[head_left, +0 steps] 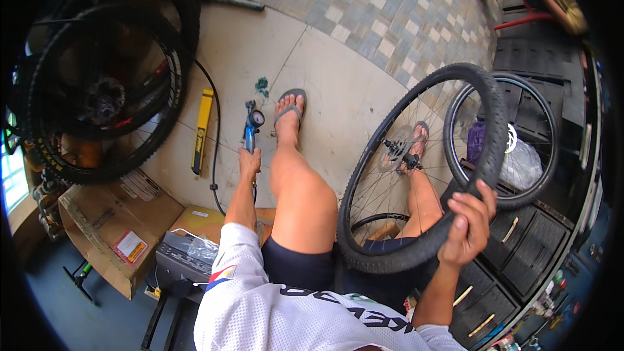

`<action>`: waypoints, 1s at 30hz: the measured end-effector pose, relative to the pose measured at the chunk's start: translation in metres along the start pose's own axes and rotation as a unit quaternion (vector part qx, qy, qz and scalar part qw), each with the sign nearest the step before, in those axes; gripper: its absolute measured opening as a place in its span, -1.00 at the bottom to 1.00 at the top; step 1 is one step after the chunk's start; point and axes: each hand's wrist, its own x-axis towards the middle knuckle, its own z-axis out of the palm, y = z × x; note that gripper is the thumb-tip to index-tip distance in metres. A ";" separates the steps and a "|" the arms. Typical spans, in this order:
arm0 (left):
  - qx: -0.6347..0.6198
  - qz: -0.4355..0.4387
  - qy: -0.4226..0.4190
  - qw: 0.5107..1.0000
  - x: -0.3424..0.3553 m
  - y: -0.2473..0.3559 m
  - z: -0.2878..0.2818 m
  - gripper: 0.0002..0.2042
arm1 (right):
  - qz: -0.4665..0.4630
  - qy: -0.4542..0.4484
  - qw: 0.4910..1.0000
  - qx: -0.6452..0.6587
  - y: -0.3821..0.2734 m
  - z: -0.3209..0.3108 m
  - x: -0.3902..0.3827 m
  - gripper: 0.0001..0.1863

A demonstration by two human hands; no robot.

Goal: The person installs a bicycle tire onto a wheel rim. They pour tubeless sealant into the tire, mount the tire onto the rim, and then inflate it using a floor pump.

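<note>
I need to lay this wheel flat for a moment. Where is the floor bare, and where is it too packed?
Bare concrete lies ahead between the left foot and the held wheel, and further out toward the tiled paving. Crowded: stacked wheels, yellow tool and cardboard box on the left; drawers and another wheel on the right.

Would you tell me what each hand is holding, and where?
Right hand grips the bicycle wheel by its tyre; left hand grasps the blue pump below its gauge.
</note>
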 end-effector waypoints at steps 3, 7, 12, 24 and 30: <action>-0.056 0.031 -0.058 0.996 -0.052 0.043 -0.044 -0.54 | -0.024 0.026 0.999 0.026 -0.007 -0.002 -0.001 -0.79; -0.135 0.145 -0.125 0.972 -0.153 0.111 -0.123 -0.69 | -0.042 0.057 0.996 0.049 -0.014 0.007 -0.008 -0.90; -0.212 0.284 -0.202 0.913 -0.328 0.203 -0.199 -0.82 | -0.070 0.086 0.990 0.086 -0.023 0.010 -0.015 -0.68; 0.067 0.655 -0.228 0.717 -0.569 0.234 -0.116 -0.45 | 0.130 0.014 0.578 0.806 -0.041 -0.083 -0.114 -0.29; 0.093 0.539 0.241 0.802 -0.441 0.258 -0.104 -0.22 | 0.182 0.226 0.665 0.688 0.052 -0.127 -0.172 -0.40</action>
